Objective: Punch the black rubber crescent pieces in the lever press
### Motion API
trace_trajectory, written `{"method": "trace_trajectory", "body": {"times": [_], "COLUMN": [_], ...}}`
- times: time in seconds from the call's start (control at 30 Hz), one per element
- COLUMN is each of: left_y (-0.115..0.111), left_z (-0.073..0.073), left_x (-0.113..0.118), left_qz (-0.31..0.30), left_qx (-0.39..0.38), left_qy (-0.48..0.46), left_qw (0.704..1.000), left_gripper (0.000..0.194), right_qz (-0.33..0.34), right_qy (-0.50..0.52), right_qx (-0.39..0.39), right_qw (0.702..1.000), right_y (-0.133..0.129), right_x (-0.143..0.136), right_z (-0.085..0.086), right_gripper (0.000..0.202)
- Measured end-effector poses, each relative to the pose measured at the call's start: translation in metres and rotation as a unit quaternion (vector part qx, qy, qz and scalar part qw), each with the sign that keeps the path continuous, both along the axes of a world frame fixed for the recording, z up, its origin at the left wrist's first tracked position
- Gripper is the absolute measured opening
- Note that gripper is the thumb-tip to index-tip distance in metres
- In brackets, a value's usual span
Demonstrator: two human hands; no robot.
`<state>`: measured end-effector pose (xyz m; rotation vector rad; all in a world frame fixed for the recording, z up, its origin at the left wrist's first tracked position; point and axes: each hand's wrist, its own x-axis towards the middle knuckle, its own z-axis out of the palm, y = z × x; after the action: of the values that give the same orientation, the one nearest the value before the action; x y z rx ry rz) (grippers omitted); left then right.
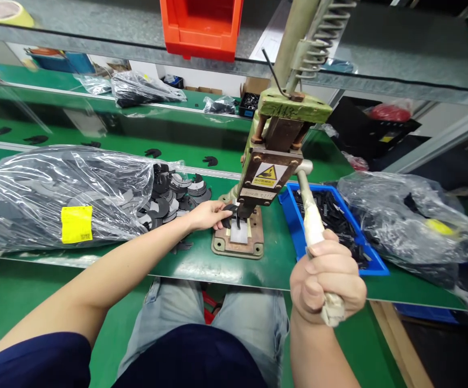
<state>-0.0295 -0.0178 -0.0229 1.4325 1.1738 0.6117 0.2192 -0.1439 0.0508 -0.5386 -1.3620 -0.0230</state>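
A green hand press stands on the green bench, with a yellow warning label on its front. My left hand pinches a dark curved part at the press base, beside the ram. Below the ram a pale metal plate lies on the rusty base. My right hand is wrapped round the taped lever of the press, right of the ram. Black and grey curved parts spill from a clear plastic bag left of the press.
Right of the press a blue tray holds small black parts, with another plastic bag beyond it. A red-orange bin sits on the shelf above. Several curved pieces lie spaced along the green strip behind the bag.
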Motion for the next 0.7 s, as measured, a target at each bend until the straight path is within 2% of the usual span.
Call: {"method": "trace_trajectory", "body": {"times": [0.13,0.3,0.4,0.5,0.57,0.63,0.7], "left_y": [0.005,0.01,0.009,0.007,0.004,0.0,-0.005], "left_z": [0.005,0.015,0.018,0.017,0.016,0.015,0.014], "left_x": [0.002,0.006,0.008,0.009,0.01,0.011,0.012], "left_qz": [-0.013,0.011,0.023,0.03,0.038,0.047,0.056], "left_qx": [-0.065,-0.157,-0.184,-0.195,-0.197,-0.19,-0.179], "left_qy": [0.007,0.02,0.019,0.001,-0.013,-0.023,-0.033], "left_qw": [0.998,0.987,0.982,0.98,0.98,0.98,0.982], "left_gripper": [0.034,0.033,0.034,0.034,0.036,0.039,0.04], "right_qz": [-0.007,-0.01,0.004,0.022,0.03,0.057,0.1], "right_qy": [0.017,0.023,0.042,0.067,0.066,0.051,0.034], "right_qx": [0.027,0.032,0.054,0.095,0.09,0.028,-0.038], "right_qw": [0.999,0.999,0.998,0.993,0.993,0.997,0.994], "right_y": [0.004,0.006,0.01,0.02,0.028,0.038,0.046], "right_x": [-0.002,-0.006,-0.009,-0.011,-0.01,-0.007,-0.003], "right_z": [0.0,-0.002,0.007,0.038,0.071,0.103,0.123], "right_gripper": [0.035,0.033,0.031,0.019,0.031,0.043,0.046]}}
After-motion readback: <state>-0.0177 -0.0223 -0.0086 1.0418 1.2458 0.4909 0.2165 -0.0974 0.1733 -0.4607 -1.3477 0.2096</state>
